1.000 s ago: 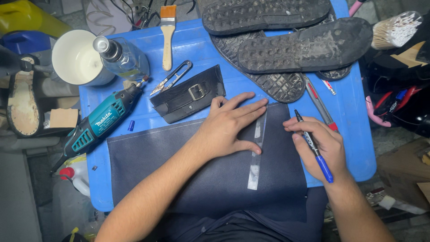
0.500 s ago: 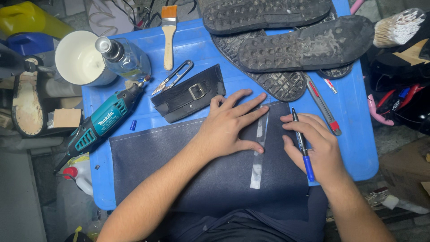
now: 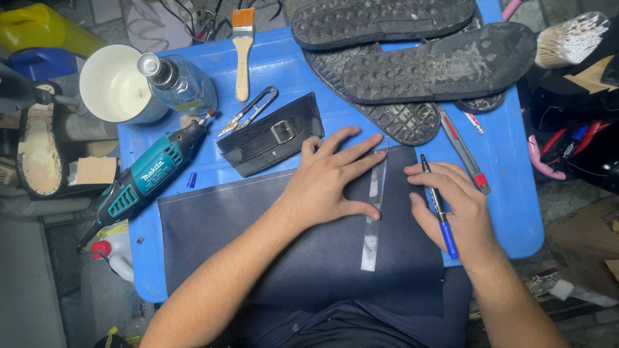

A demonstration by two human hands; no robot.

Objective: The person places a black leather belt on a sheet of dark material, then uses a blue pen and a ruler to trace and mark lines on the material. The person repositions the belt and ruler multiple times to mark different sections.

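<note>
Pen first: vs. a sec ago we've swung it from slanting out toward the near right to lying close along the ruler, tip now at the ruler's far end. We read that as lining up for a stroke down the straightedge, marking not yet visible on the fabric.

Our right hand is wrapped round the pen in a writing grip, fingers closed on the barrel. Pen's long axis runs far-to-near, black tip pointing far and slightly left, blue cap end toward us.

Our left hand lies flat and spread, not gripping anything, fingertips pressing the clear ruler onto the dark blue fabric sheet. Ruler's long axis also runs far-to-near, tilted a bit left at the near end, approx. parallel to the pen and just left of it.

Fabric sits on the near part of the blue tabletop, near edge hanging off toward our lap. Far of our left hand: black leather strap w/ buckle; left of it a teal rotary tool. Black shoe soles lie at the far right.
</note>
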